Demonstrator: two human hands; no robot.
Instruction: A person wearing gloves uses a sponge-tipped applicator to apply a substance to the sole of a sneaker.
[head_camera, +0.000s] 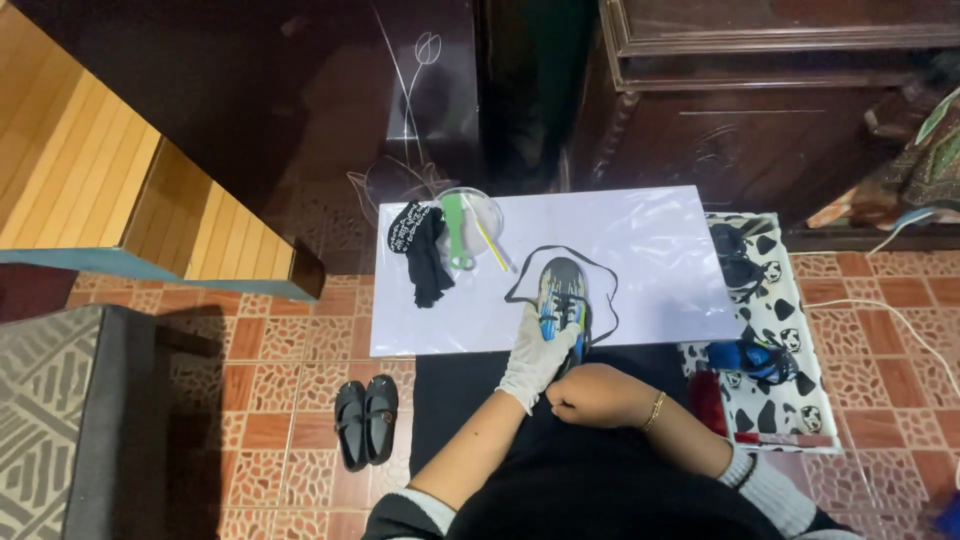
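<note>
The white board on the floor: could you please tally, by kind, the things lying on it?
Shoe with loose black lace: 1
Black cloth: 1
Clear round dish: 1
Green brush: 1
Yellow stick: 1
Total on the white board: 5
The gloved left hand rests on the shoe.

No screens, signs or clear labels in view. Only package-like item: a flat reddish packet (712, 400) lying on the cow-print mat (790, 330) at the right, beside the white board (640, 240); a thin pink-red strip (785, 439) lies near the mat's lower edge, kind unclear.
</note>
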